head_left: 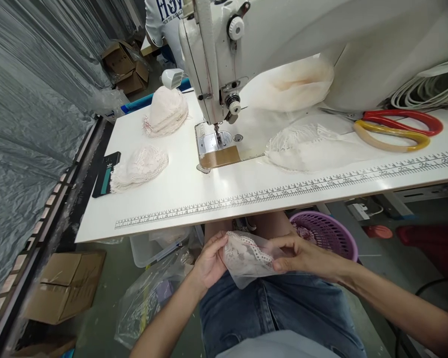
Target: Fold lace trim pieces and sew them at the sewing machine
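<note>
A piece of white lace on sheer mesh (244, 257), with a scalloped edge, is stretched between my hands above my lap. My left hand (211, 259) pinches its left end between thumb and fingers. At the right end, my right hand (296, 254) grips it the same way. Both hands are below the front edge of the white sewing table (186, 186). On the table, the sewing machine's presser foot (218, 138) stands over the needle plate, with no fabric seen under it. More lace and mesh pieces (306, 149) lie right of the needle.
Stacked lace cups (168, 112) and a second lace pile (142, 166) rest on the table's left. Scissors with red and yellow handles (395, 130) lie at the right. A printed ruler (246, 199) runs along the front edge. Below are a purple basket (343, 238) and a cardboard box (65, 286).
</note>
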{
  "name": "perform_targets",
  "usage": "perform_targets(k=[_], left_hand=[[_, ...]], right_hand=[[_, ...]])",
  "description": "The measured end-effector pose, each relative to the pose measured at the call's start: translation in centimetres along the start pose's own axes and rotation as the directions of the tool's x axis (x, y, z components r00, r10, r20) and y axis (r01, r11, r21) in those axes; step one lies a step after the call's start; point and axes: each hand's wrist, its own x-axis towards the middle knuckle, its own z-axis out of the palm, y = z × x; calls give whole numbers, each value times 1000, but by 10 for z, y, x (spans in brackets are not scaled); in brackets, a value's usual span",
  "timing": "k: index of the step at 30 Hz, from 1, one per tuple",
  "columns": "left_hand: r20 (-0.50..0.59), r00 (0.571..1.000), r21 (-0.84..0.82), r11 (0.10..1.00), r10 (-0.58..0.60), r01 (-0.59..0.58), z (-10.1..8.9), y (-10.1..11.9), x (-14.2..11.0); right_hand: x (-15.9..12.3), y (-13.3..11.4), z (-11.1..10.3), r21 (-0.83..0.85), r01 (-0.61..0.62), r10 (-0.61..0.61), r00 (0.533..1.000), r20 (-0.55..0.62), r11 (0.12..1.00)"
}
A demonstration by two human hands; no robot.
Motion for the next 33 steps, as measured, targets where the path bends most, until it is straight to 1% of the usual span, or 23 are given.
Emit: perform_targets(k=[3,5,9,11,14,17,19,21,23,26,29,31,33], left_hand=[[2,1000,-16,1000,27,-27,-1,0,1],[19,999,-8,999,38,-38,-2,0,1],[70,998,41,999,12,-15,-2,-1,-1],[83,997,67,998,3,-9,-1,-1,-1],[100,995,95,995,3,-13,-1,0,-1],[85,996,100,995,16,-25,-4,1,-1],[88,996,102,994,18,-27,-5,1,-1],[120,993,115,993,5,-19,-4,1,-3],[160,987,162,987,-20,-6,-2,1,-4],[171,984,303,953,-43,-11,2,2,-7],[151,989,439,896,5,-71,4,4,-9],[172,984,531,838,44,-130,5,5,-11],[221,973,623,757,68,-195,8,7,-13]], right_hand=[[4,2,1,-28,20,-21,999,-30,999],[3,1,0,-29,25,-26,999,-19,999],[1,-1,-1,46,12,-14,999,49,999],[3,0,2,94,13,-18,998,56,995],[8,2,6,90,44,-46,999,14,995],[10,2,9,44,80,-79,997,-22,996],[8,2,9,26,87,-86,996,-3,996],[6,1,9,27,80,-81,996,36,996],[4,1,9,59,58,-63,995,71,997],[4,2,10,83,20,-27,997,79,996],[6,4,10,26,5,-6,999,46,1000],[6,4,11,5,-17,17,998,53,1000],[7,3,12,1,-29,29,997,75,1000]])
